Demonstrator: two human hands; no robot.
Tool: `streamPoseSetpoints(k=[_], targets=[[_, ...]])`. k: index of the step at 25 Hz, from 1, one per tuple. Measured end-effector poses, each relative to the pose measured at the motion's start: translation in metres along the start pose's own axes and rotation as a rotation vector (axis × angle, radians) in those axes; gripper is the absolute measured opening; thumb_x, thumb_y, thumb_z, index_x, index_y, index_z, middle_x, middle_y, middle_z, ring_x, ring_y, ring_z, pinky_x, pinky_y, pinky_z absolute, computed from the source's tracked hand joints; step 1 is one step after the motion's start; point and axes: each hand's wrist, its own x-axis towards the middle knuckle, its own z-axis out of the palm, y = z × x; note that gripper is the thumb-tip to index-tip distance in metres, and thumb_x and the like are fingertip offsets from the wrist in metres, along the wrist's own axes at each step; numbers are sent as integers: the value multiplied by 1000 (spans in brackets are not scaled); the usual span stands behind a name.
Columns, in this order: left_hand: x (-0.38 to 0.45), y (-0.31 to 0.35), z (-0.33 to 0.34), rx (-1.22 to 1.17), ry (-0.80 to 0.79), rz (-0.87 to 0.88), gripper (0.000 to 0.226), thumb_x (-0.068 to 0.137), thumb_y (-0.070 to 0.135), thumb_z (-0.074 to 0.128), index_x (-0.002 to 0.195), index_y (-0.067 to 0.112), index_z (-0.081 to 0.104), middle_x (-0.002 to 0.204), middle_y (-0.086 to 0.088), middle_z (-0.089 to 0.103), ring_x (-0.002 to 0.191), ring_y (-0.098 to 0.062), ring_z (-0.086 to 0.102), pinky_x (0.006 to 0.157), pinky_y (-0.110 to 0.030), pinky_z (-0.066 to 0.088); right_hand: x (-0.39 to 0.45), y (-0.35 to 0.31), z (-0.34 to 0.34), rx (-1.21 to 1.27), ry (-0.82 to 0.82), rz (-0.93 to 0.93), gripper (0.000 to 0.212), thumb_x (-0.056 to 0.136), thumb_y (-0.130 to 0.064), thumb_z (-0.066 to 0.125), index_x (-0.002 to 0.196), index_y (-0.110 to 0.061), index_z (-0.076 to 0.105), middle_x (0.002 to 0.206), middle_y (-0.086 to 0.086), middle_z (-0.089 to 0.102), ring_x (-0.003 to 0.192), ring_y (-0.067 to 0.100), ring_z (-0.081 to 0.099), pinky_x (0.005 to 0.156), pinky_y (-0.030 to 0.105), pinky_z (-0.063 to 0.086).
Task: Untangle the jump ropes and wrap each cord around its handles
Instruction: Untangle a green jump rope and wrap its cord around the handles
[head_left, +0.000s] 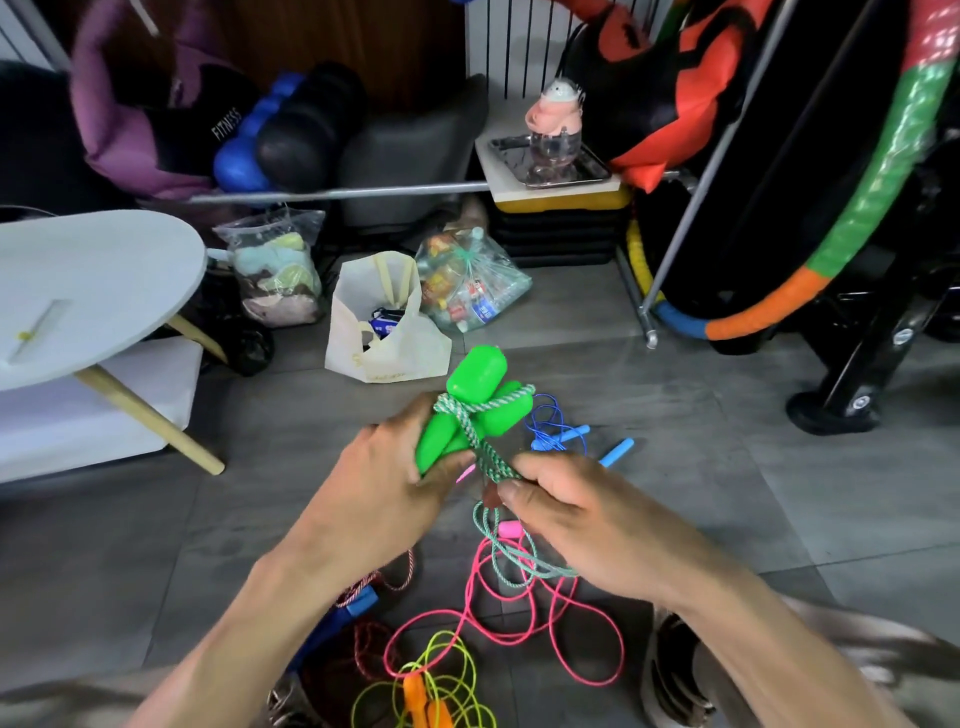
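Gripping green handles (470, 410) in left hand (387, 480), long axis pointing up-away, cord (480, 447) already crossing them; right hand (576, 512) pinches free cord just beside, below-right, nearer for next wrap

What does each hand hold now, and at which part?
The left hand grips the two green handles at their lower ends. The right hand pinches the green-white cord just below its wraps around them.
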Motion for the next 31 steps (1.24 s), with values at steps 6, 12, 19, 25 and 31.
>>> streamPoseSetpoints(k=[6,12,19,25,31], targets=[[-5,5,22,384,-166,-5,37,90,27,56,124,25,41,100,-10,63,99,-34,61,78,-36,45,-1,-3,-19,133,-135,63,35,102,-29,48,71,-12,52,60,2,48,48,11,36,48,33,32],[-16,13,35,621,-332,133,38,92,21,47,130,25,40,114,-7,59,107,-29,58,85,-36,47,12,-9,-37,-285,-39,48,47,83,-47,69,54,-14,53,46,3,53,40,7,39,44,22,29],[-21,26,20,470,-338,297,5,93,33,51,96,29,52,103,0,63,102,-21,54,83,-27,34,44,7,-46,-210,-77,-99,54,62,-72,72,61,-19,63,47,-2,48,46,5,37,48,28,29],[-16,27,-8,-263,-127,155,29,76,27,77,59,12,59,47,7,44,43,-3,33,44,-18,26,51,31,-3,863,-20,-54,25,63,-31,86,76,-15,72,68,-5,69,59,7,64,54,19,48],[-1,10,-11,-445,-86,-54,28,86,13,72,61,6,60,46,6,54,40,-6,42,43,-17,33,41,4,13,795,127,-81,35,74,-45,73,53,-20,59,49,1,41,44,11,34,46,24,22]])
